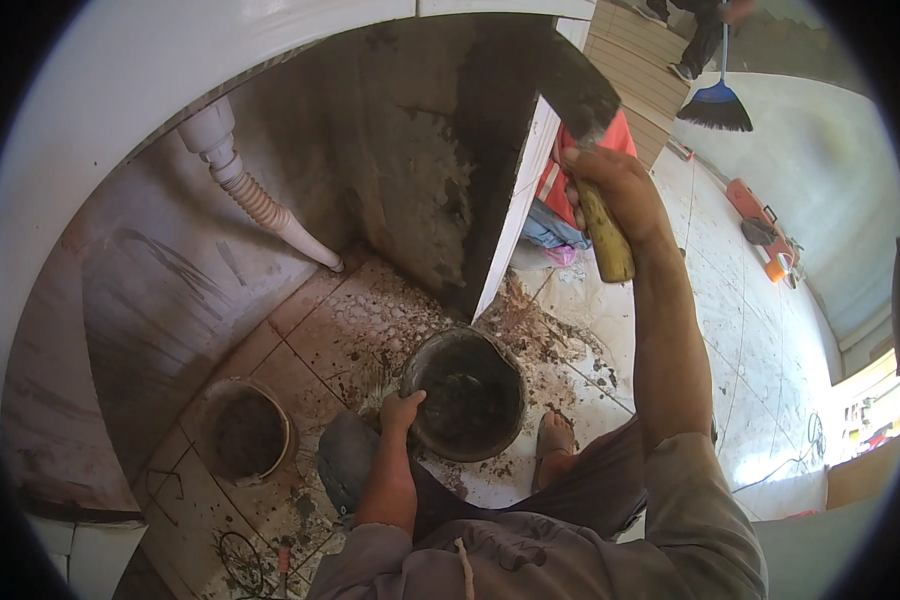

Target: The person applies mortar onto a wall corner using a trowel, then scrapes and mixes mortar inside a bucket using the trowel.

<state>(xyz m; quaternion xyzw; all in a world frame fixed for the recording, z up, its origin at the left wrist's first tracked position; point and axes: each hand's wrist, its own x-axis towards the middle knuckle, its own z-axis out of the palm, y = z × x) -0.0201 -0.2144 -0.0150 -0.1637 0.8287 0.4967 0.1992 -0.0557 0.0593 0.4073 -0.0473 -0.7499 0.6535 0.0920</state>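
In the head view my right hand is raised at the upper right, wrapped round the yellowish handle of a trowel. Its dark, mortar-coated blade is at the top end of the dark plastered wall, by its white-edged side; whether it touches is unclear. My left hand grips the rim of a round bucket on the floor between my legs. Dark wet material lines the bucket. A second, smaller bucket with dark contents stands to the left.
A white pipe runs down into the dirty tiled floor. At upper right a person holds a blue broom. Red cloth, a red case, an orange container and cables lie rightward. A white counter overhangs at left.
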